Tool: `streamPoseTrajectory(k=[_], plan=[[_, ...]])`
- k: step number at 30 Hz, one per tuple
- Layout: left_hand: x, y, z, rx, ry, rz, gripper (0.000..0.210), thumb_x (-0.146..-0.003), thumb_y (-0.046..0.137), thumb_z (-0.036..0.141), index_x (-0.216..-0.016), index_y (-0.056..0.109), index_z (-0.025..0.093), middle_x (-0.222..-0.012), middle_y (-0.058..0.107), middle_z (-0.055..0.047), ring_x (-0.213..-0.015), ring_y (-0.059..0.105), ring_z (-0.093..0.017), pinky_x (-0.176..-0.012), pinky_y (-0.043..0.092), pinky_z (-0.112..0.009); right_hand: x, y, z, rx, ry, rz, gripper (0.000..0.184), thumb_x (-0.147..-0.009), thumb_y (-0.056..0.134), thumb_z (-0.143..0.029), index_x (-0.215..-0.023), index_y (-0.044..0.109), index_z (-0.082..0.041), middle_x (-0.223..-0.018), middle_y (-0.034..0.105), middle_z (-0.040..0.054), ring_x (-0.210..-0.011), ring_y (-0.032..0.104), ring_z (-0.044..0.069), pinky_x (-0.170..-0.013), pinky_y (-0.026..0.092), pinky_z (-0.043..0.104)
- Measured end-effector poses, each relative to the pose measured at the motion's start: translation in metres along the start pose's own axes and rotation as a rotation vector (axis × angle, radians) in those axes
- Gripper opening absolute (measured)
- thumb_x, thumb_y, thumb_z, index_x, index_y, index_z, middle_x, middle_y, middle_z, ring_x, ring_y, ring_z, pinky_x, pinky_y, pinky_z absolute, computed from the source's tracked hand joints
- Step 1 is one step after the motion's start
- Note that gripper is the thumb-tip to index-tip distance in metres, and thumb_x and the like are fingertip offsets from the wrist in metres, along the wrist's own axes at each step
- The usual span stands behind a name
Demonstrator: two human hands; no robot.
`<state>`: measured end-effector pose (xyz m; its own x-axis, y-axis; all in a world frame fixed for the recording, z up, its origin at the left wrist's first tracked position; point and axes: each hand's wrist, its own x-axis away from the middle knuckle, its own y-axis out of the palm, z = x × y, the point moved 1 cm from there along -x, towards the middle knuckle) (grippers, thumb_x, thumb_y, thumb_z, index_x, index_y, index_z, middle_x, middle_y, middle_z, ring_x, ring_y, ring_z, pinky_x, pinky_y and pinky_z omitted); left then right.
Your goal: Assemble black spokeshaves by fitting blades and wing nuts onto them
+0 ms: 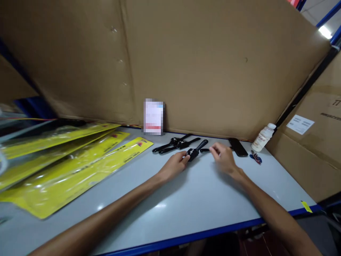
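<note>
My left hand (pixel 176 164) is closed around one end of a black spokeshave (pixel 194 154), its free handle pointing up to the right. My right hand (pixel 225 158) is just right of it, blurred, with thumb and fingers pinched together. Whether anything sits in that pinch I cannot make out. A short black rounded end (pixel 204 150) shows beside the right fingertips; the rest of it is hidden behind the hand. Behind my left hand, more black spokeshaves (pixel 177 143) lie crossed on the table.
Yellow-backed clear packages (pixel 90 177) overlap on the left of the pale table (pixel 191 206). A phone (pixel 238 147), keys (pixel 256 158) and a white-capped bottle (pixel 263 137) are at right. A blurred screen (pixel 153 117) leans against the cardboard wall (pixel 199 71).
</note>
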<state>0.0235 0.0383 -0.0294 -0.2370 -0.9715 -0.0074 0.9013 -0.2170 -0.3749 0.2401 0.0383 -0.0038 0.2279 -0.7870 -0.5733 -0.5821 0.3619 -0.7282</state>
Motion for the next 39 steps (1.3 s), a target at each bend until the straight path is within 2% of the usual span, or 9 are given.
streamPoseTrajectory(k=[3, 6, 12, 19, 24, 29, 32, 36, 39], plan=[[0.007, 0.005, 0.004, -0.221, 0.075, -0.002, 0.021, -0.093, 0.046, 0.026, -0.073, 0.051, 0.021, -0.066, 0.059, -0.002, -0.066, 0.056, -0.019, -0.060, 0.033, -0.028, 0.014, 0.016, -0.028, -0.017, -0.012, -0.149, 0.020, -0.097, 0.052, -0.035, -0.084, 0.059, -0.021, -0.075, 0.066, 0.0005, -0.064, 0.056, 0.014, -0.061, 0.036, 0.026], [0.016, 0.011, 0.008, -0.605, 0.120, -0.025, 0.022, -0.099, 0.036, 0.027, -0.094, 0.056, 0.020, -0.087, 0.071, -0.011, -0.084, 0.066, -0.027, -0.067, 0.037, -0.032, 0.021, 0.023, -0.034, -0.047, 0.045, -0.204, 0.019, -0.095, 0.055, -0.038, -0.087, 0.058, -0.022, -0.073, 0.066, -0.0003, -0.059, 0.054, 0.014, -0.059, 0.035, 0.026], [0.028, 0.018, 0.017, -0.788, 0.107, -0.027, 0.027, -0.100, 0.030, 0.025, -0.108, 0.055, 0.019, -0.094, 0.075, -0.015, -0.087, 0.071, -0.032, -0.070, 0.042, -0.036, 0.024, 0.036, -0.027, -0.155, 0.119, -0.235, 0.023, -0.093, 0.056, -0.037, -0.077, 0.053, -0.022, -0.068, 0.064, -0.0006, -0.058, 0.053, 0.014, -0.058, 0.035, 0.026], [0.034, 0.021, 0.022, -0.814, 0.128, -0.049, 0.026, -0.099, 0.031, 0.022, -0.112, 0.053, 0.016, -0.091, 0.074, -0.019, -0.085, 0.071, -0.036, -0.071, 0.044, -0.038, 0.023, 0.039, -0.031, -0.483, 0.271, -0.217, 0.025, -0.087, 0.053, -0.038, -0.069, 0.048, -0.022, -0.052, 0.051, -0.0048, -0.048, 0.046, 0.013, -0.048, 0.033, 0.024], [0.034, 0.024, 0.021, -0.791, 0.135, -0.060, 0.026, -0.097, 0.033, 0.018, -0.113, 0.053, 0.017, -0.091, 0.073, -0.019, -0.087, 0.070, -0.037, -0.071, 0.042, -0.038, 0.023, 0.036, -0.034, -0.503, 0.280, -0.221, 0.022, -0.085, 0.052, -0.035, -0.067, 0.045, -0.023, -0.047, 0.049, -0.0057, -0.045, 0.046, 0.013, -0.047, 0.033, 0.024], [0.030, 0.023, 0.018, -0.738, 0.117, -0.057, 0.027, -0.098, 0.033, 0.023, -0.106, 0.058, 0.017, -0.091, 0.072, -0.020, -0.086, 0.069, -0.037, -0.073, 0.041, -0.039, 0.021, 0.029, -0.033, -0.135, 0.111, -0.202, 0.014, -0.082, 0.053, -0.022, -0.069, 0.049, -0.022, -0.057, 0.057, -0.0033, -0.052, 0.049, 0.014, -0.054, 0.032, 0.025], [0.024, 0.020, 0.015, -0.678, 0.088, -0.061, 0.030, -0.099, 0.033, 0.027, -0.099, 0.061, 0.018, -0.095, 0.072, -0.019, -0.090, 0.068, -0.036, -0.072, 0.040, -0.037, 0.021, 0.025, -0.033, 0.052, 0.025, -0.229, 0.008, -0.087, 0.053, -0.022, -0.081, 0.060, -0.022, -0.062, 0.062, -0.0021, -0.054, 0.053, 0.015, -0.056, 0.032, 0.026], [0.015, 0.017, 0.009, -0.570, 0.063, -0.070, 0.028, -0.097, 0.037, 0.028, -0.093, 0.063, 0.019, -0.099, 0.072, -0.017, -0.094, 0.066, -0.033, -0.070, 0.038, -0.033, 0.024, 0.023, -0.028, 0.085, -0.090, -0.212, 0.024, -0.093, 0.047, -0.017, -0.107, 0.066, -0.023, -0.076, 0.072, 0.0013, -0.063, 0.063, 0.017, -0.061, 0.040, 0.026], [0.010, 0.015, 0.003, -0.467, 0.058, -0.070, 0.027, -0.096, 0.041, 0.030, -0.085, 0.064, 0.020, -0.090, 0.072, -0.012, -0.085, 0.066, -0.028, -0.066, 0.036, -0.030, 0.025, 0.024, -0.023, 0.011, -0.217, -0.238, 0.035, -0.091, 0.045, -0.009, -0.110, 0.069, -0.025, -0.091, 0.077, 0.0024, -0.075, 0.069, 0.017, -0.068, 0.047, 0.026]])
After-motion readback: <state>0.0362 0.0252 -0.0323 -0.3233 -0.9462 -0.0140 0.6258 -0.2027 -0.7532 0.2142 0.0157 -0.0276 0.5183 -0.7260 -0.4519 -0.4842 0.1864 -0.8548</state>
